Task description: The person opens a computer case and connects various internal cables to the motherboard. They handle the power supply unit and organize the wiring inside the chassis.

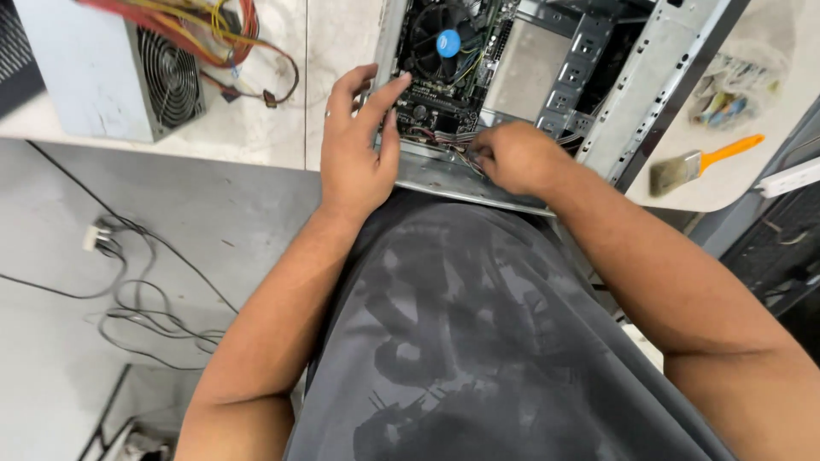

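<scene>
Open computer case [632,77], board [444,77] fitted. Left hand [354,154] spread flat on case edge, 9 o'clock; right hand [512,158] pinching small wires [457,145], unfinished. Power supply [111,68] out, 10 o'clock.

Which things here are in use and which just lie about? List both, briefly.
In use:
- open computer case
- motherboard
- thin wires, pinched by the right hand
- left hand, resting on the case edge

Lying about:
- power supply with its cable bundle
- paintbrush
- floor cables
</scene>
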